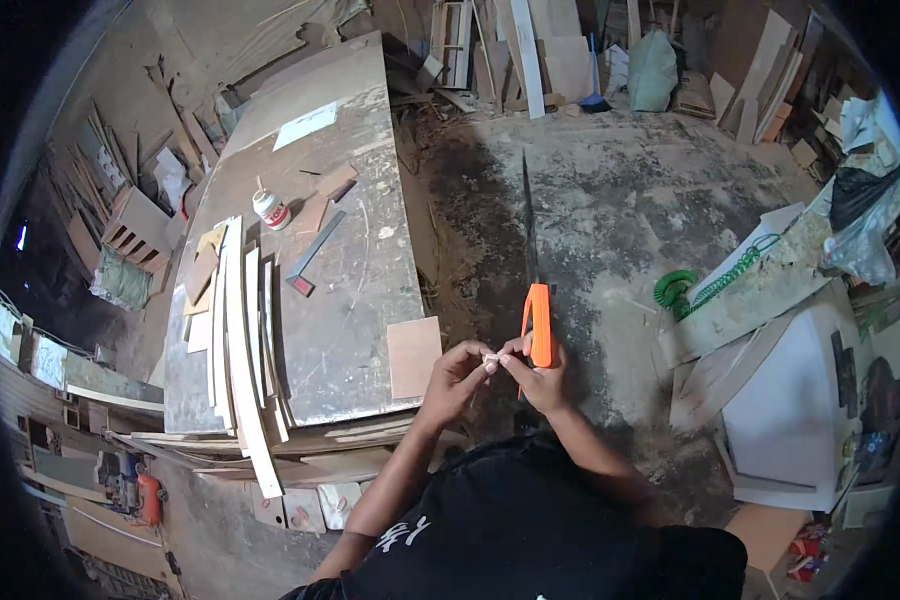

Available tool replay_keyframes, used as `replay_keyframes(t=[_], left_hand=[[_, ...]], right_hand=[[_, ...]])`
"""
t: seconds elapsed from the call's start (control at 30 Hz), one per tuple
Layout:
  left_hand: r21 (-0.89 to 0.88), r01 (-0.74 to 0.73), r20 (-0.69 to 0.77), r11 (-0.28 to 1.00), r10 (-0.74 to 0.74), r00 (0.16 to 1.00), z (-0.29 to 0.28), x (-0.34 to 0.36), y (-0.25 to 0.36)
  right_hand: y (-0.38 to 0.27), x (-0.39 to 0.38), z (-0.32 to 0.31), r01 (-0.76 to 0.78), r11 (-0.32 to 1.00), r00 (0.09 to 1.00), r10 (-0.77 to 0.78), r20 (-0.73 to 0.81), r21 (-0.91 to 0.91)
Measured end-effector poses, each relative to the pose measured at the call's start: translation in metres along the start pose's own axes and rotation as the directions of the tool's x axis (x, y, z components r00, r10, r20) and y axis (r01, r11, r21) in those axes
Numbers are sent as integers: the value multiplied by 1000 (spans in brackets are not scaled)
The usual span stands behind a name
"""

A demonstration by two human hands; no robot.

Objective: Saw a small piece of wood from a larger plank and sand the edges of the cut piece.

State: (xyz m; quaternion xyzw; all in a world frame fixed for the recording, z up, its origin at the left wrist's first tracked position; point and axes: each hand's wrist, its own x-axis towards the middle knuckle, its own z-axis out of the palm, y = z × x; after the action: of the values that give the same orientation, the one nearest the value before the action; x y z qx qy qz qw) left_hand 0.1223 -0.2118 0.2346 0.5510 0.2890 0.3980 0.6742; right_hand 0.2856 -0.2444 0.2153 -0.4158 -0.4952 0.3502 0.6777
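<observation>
My left hand [457,384] is closed, with thumb and fingertips pinching a small pale piece [491,359], which looks like wood. From the other side, the thumb and forefinger of my right hand [540,382] meet the same piece. A handsaw with an orange handle [541,325] also rests in my right hand, its other fingers partly hidden behind the handle. The saw's dark narrow blade [529,220] points away from me over the floor. Just left of my left hand, a flat tan board [414,358] lies at the worktable's edge.
On the worktable [340,300] at left are long wood strips [234,320], a white glue bottle [270,209], a try square [316,252] and a white sheet [306,125]. A coiled green hose [677,291] lies at right beside a white panel [785,400]. Boards lean along the far wall.
</observation>
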Motion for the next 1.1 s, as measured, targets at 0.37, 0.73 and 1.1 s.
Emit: replay_keyframes(t=[0.37,0.73,1.1], left_hand=[[-57,28,91,998,-23,996,34,37,-9],[806,-349,135,478,426,895,61,50,-4],[719,-286,-72,634,477,876,44,39,-35]], right_hand=[[-6,16,-51,-243,929,970,240,44,280],[4,26,-83,-375,888,921,389,-2,265],[3,32,-95,-467,834,871,492,-13,294]])
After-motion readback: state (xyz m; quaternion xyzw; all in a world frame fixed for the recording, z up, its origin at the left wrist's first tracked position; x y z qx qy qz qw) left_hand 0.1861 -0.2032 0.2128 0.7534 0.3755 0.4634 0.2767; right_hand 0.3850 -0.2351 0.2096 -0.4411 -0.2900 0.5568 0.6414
